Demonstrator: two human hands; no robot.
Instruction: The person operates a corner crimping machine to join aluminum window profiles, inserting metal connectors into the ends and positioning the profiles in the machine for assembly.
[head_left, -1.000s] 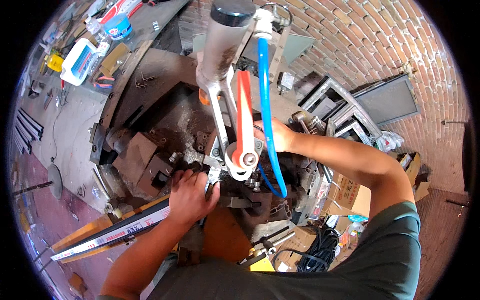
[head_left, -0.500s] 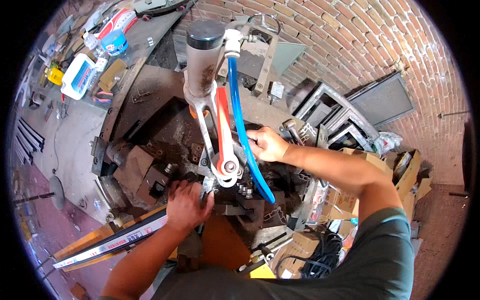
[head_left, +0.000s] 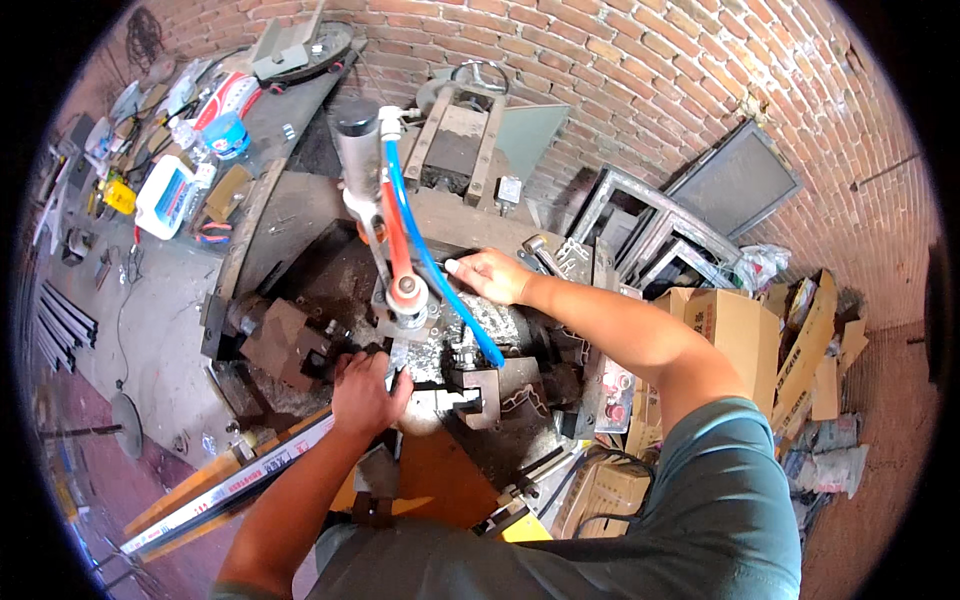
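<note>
A press-like machine stands before me, with an upright cylinder [head_left: 361, 165] under a dark cap, a red lever arm [head_left: 397, 240] and a blue air hose [head_left: 432, 255]. My left hand [head_left: 366, 398] is low at the machine's near side. Its fingers close beside a narrow silver metal strip [head_left: 397, 362], which runs in under the lever's lower joint. My right hand [head_left: 490, 276] is just right of the hose, its fingers curled and pressed together. What they grip is hidden or too small to name. Bright metal shavings [head_left: 480, 318] cover the bed between the hands.
Dark metal blocks [head_left: 285, 342] stand left of the machine. A long wrapped profile [head_left: 260, 474] juts out at lower left. The left bench carries a white jug [head_left: 164, 197] and a blue tub [head_left: 227, 135]. Cardboard boxes [head_left: 728, 335] and metal frames [head_left: 640, 225] are at right, by a brick wall.
My view has shifted, so the machine now appears smaller and further left. The shavings look brighter. Both hands keep to about the same places at the machine.
</note>
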